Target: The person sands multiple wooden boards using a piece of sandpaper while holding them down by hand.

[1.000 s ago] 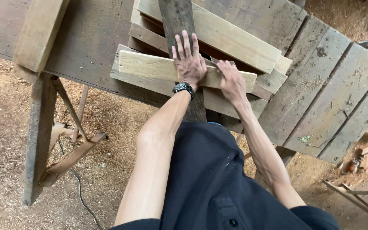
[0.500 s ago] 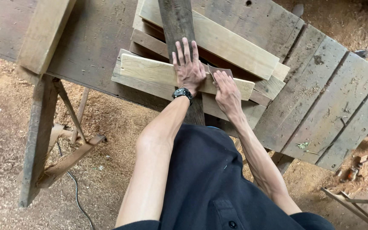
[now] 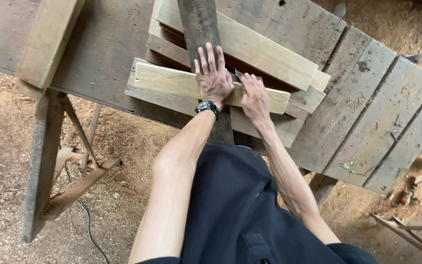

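Note:
A pale wooden plank [image 3: 172, 83] lies on top of a stack of boards on a rough grey workbench [image 3: 357, 107]. My left hand [image 3: 214, 76], with a black watch on its wrist, lies flat on the plank with the fingers spread, over a dark upright board [image 3: 199, 22]. Just to its right, my right hand [image 3: 255, 98] presses down on the plank. A small grey sheet [image 3: 242, 75], like sandpaper, pokes out from under its fingers. How the fingers grip the sheet is hidden.
A longer pale plank [image 3: 264, 46] lies slanted behind the hands. A thick beam [image 3: 50, 39] and a wooden trestle leg [image 3: 40, 161] stand at the left. A black cable [image 3: 86, 220] runs over the sawdust-covered ground. Wood scraps [image 3: 406, 230] lie at the lower right.
My right hand has slid left along the pale plank until it is close beside my left hand. The left hand has stayed flat on the plank.

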